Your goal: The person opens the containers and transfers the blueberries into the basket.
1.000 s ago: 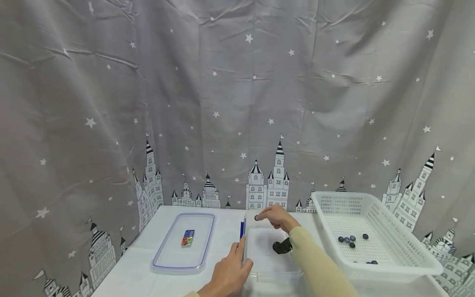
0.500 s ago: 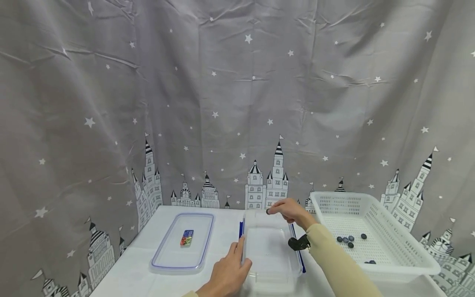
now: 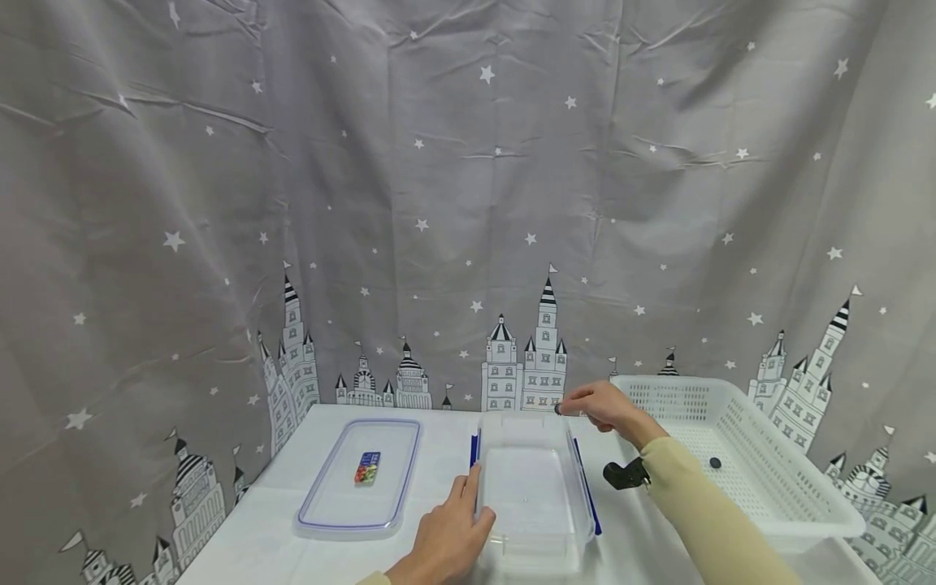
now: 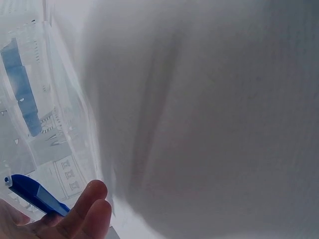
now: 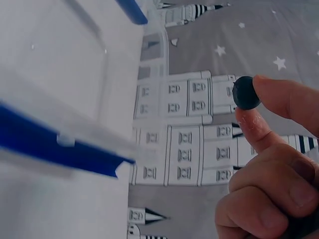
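Observation:
My left hand (image 3: 453,528) grips the left wall of a clear plastic food container (image 3: 530,491) with blue side clips. In the left wrist view, its fingers (image 4: 89,211) lie against a blue clip (image 4: 37,193). Between thumb and index finger, my right hand (image 3: 603,406) pinches a dark round blueberry (image 5: 246,93), with the other fingers curled in. The hand hovers just past the container's back right corner, left of a white perforated basket (image 3: 812,463). One blueberry (image 3: 715,463) shows on the basket's floor; my right forearm covers part of the basket.
A clear lid (image 3: 351,520) with a blue seal and a fruit-pictured label (image 3: 368,468) lies left of the container on the white table (image 3: 256,528). A grey curtain (image 3: 409,203) printed with castles and stars hangs behind. A black wrist camera (image 3: 625,475) is strapped to my right wrist.
My right hand has moved right, from over the container's back left part to beyond its back right corner, still pinching the blueberry. My forearm now hides several blueberries in the basket. The left hand stays put.

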A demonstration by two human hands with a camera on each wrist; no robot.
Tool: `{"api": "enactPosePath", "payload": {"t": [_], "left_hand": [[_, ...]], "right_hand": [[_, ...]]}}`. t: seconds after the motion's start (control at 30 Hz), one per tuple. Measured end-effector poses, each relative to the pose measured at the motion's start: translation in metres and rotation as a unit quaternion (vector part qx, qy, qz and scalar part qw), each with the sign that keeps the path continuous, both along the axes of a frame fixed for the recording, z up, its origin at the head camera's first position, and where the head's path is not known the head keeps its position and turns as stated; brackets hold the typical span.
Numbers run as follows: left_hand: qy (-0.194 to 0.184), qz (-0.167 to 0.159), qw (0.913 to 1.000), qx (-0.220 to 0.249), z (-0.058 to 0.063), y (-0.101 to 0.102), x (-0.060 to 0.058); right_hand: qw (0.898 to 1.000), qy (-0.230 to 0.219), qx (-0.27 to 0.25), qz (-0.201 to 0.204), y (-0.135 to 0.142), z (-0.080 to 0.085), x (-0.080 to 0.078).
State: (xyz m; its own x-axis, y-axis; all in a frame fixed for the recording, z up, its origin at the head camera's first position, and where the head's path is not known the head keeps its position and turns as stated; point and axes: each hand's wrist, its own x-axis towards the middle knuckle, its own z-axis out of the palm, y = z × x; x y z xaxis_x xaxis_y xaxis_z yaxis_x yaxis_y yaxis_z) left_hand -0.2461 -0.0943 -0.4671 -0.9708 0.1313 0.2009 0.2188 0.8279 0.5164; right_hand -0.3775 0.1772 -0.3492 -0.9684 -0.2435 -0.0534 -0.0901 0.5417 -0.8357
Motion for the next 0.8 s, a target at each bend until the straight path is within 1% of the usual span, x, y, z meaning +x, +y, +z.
{"api": "enactPosePath", "payload": {"t": [0.17, 0.27, 0.43, 0.57, 0.8], "left_hand": [[0.003, -0.003, 1.0, -0.001, 0.0, 0.0, 0.0], [0.006, 0.001, 1.0, -0.003, 0.0, 0.001, 0.0], [0.009, 0.0, 1.0, 0.002, 0.0, 0.0, 0.0], [0.005, 0.0, 1.0, 0.002, 0.0, 0.0, 0.0], [-0.004, 0.002, 1.0, 0.004, 0.0, 0.0, -0.001]], "right_hand": [[1.0, 0.005, 0.008, 0.004, 0.021, 0.006, 0.005], [1.0, 0.009, 0.008, 0.014, 0.034, 0.008, 0.007], [1.0, 0.024, 0.007, 0.018, 0.056, 0.008, 0.009], [0.999, 0.029, 0.007, 0.024, 0.073, 0.009, 0.01], [1.0, 0.012, 0.019, 0.005, 0.1, 0.007, 0.011]]}}
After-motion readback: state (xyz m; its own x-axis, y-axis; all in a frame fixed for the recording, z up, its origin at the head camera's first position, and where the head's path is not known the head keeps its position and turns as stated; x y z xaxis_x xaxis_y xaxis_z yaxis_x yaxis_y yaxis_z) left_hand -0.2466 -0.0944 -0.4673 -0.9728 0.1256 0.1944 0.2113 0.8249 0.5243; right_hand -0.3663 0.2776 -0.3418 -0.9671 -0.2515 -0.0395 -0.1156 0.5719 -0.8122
